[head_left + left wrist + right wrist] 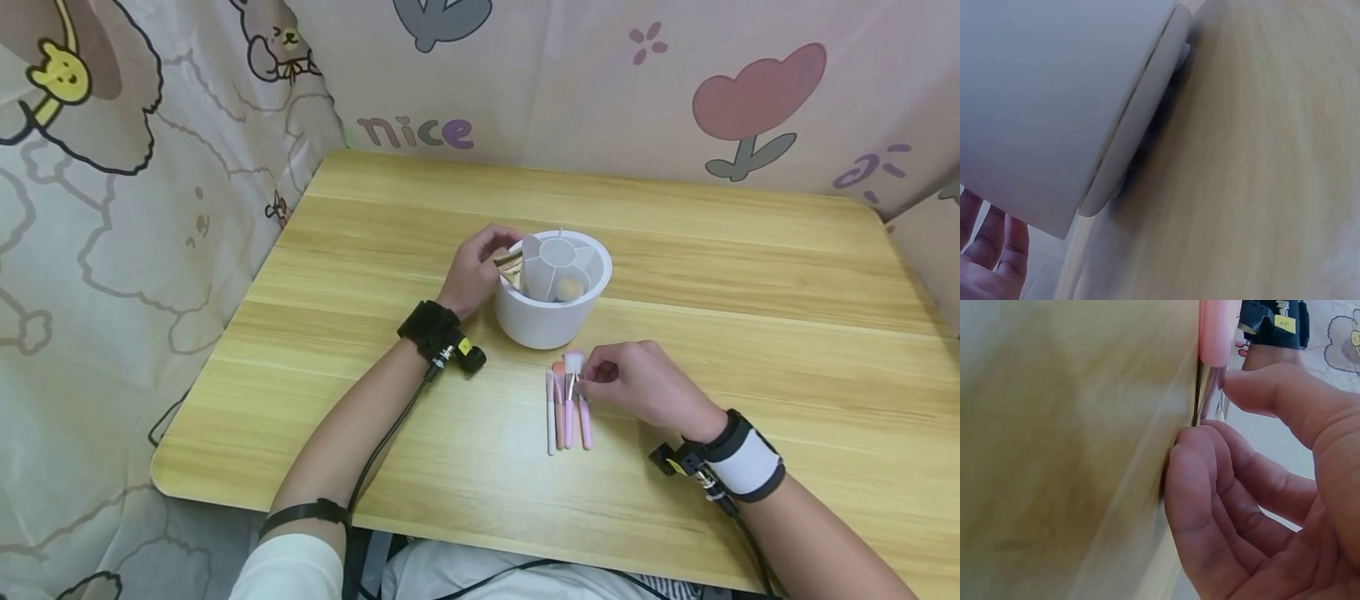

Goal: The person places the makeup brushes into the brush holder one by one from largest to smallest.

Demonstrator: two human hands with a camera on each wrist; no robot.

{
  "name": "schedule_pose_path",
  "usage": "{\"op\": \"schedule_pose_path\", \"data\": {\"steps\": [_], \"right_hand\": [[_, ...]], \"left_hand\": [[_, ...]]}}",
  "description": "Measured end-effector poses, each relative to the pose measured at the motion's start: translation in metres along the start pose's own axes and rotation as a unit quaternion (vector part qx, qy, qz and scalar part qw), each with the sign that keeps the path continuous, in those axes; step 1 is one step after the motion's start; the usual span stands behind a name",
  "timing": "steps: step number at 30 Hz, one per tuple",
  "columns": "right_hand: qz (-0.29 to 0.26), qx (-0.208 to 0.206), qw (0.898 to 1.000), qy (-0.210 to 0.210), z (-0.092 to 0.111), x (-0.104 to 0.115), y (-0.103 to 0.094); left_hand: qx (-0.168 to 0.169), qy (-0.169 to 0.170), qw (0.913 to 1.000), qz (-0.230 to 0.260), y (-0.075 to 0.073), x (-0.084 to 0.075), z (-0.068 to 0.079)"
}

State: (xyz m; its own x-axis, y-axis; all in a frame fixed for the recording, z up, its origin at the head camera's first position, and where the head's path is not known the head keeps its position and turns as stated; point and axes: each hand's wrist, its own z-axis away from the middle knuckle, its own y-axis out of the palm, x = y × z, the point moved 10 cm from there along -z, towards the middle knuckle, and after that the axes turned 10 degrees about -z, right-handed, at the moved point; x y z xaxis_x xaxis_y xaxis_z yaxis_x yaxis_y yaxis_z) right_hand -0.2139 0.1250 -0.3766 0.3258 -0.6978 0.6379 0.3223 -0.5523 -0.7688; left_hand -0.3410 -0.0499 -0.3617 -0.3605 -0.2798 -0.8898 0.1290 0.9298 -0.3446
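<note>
A white round container (542, 323) with divided compartments stands on the table. My left hand (476, 271) curves around its left side by the rim; the left wrist view has several fingers (1015, 247) against the wall. Inside the container are brown and gold slim pieces (512, 271) and a round beige piece (570, 288). In front of it several makeup brushes (568, 421) lie side by side, with pink and white handles. Over the rightmost one, my right hand (641, 379) bends its thumb and fingers about the metal ferrule (1211, 387), pinching there.
The wooden table (712, 275) runs back to a printed curtain (562, 100), with another curtain (210, 208) along its left. Cables (397, 421) run from the wrist cameras along both forearms. A black strap (303, 515) circles the left arm.
</note>
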Motion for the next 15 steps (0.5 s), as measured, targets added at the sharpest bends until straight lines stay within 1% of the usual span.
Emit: {"op": "schedule_pose_path", "data": {"steps": [10,12,15], "right_hand": [[-0.002,0.012,0.999,0.039,0.001,-0.007,-0.002],[0.000,0.013,0.999,0.046,0.001,-0.008,-0.003],[0.003,0.016,0.998,0.054,0.001,-0.009,-0.003]], "left_hand": [[0.006,-0.004,1.0000,-0.002,0.001,0.001,0.000],[0.008,-0.007,0.9999,-0.003,0.000,-0.002,0.001],[0.010,-0.007,0.9999,-0.004,-0.002,-0.013,0.005]]}}
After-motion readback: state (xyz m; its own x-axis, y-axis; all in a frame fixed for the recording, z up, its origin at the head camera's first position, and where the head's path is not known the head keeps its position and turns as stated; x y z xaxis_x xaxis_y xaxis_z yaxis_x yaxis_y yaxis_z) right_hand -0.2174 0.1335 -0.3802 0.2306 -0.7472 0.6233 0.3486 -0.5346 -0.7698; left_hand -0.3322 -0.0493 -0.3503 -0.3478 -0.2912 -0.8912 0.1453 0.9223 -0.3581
